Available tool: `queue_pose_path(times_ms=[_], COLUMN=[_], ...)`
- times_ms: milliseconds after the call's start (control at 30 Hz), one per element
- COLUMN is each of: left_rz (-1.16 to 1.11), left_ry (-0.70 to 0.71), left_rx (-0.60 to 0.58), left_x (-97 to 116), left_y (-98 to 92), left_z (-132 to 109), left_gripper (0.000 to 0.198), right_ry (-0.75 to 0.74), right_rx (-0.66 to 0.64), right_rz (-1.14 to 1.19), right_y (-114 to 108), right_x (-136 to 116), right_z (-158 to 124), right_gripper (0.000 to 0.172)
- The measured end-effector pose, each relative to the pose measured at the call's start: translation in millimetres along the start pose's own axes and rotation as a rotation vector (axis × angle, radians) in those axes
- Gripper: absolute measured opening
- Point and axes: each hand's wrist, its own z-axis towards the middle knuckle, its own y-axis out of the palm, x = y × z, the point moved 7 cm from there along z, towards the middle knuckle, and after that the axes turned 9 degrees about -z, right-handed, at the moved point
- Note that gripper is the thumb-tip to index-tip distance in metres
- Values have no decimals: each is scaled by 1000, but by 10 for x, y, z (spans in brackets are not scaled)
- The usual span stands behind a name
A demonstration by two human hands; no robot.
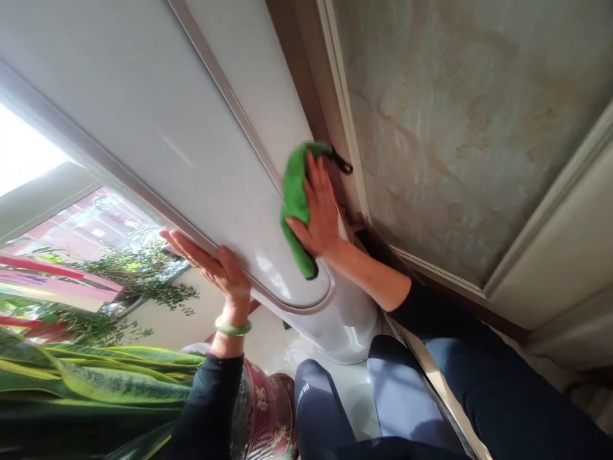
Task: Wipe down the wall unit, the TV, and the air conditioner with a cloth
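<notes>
A tall, glossy white cabinet [201,160] with a rounded lower end stands before me; it looks like a floor-standing air conditioner. My right hand [320,211] presses a green cloth [294,191] against the right part of its front. The cloth is bunched under the palm and fingers, and a black loop [342,161] sticks out from its upper corner. My left hand [211,265], with a pale green bangle [233,327] at the wrist, lies along the cabinet's left edge. Its fingers are stretched out and hold nothing.
A broad-leaved potted plant [119,377] and a red patterned pot [268,409] are at the lower left. Smaller leafy plants [143,275] stand by the bright window. A patterned wall panel [454,128] rises close on the right. My knees [318,396] are near the cabinet's base.
</notes>
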Motion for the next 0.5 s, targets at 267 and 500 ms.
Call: queue_pose_path(times_ms=[267, 500], left_rz=[95, 42], left_ry=[-35, -42], left_rx=[-18, -28], left_x=[-25, -72], left_y=[-25, -9], left_z=[-15, -17], left_gripper=[78, 77], right_ry=[-225, -182], right_rx=[165, 181], right_rz=[68, 337], right_y=[-150, 28], right_x=[-87, 443], right_z=[1088, -923], right_gripper=[60, 69])
